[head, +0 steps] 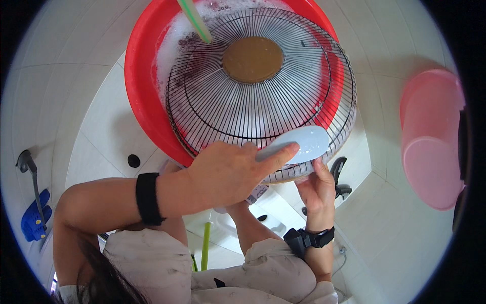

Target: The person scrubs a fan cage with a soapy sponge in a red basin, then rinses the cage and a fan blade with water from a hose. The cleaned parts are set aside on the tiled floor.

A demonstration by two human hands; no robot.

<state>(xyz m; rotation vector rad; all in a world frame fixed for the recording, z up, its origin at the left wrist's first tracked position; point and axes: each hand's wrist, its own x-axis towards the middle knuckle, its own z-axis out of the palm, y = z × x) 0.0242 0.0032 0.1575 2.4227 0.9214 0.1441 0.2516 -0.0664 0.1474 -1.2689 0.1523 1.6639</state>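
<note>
A black wire fan guard (pixel 243 110) with a round brown centre plate (pixel 253 59) leans tilted over a red plastic basin (pixel 142 98) of soapy water. My left hand (pixel 231 171) grips a light-blue scrub brush (pixel 309 142), thumb laid along its back, against the near right part of the guard. The brush's underside is hidden. Lower right, my right hand (pixel 317 186) holds the guard's near rim, its thumb on the edge and its other fingers largely out of sight. White suds (pixel 171 49) float along the basin's left and far sides.
A translucent hose with a green stripe (pixel 195 21) reaches in over the basin. To the right lies a pink plastic bucket (pixel 429 140). A blue clog (pixel 34 218) and a grey long-handled tool (pixel 32 171) are far left. A green stick (pixel 205 247) shows between my legs.
</note>
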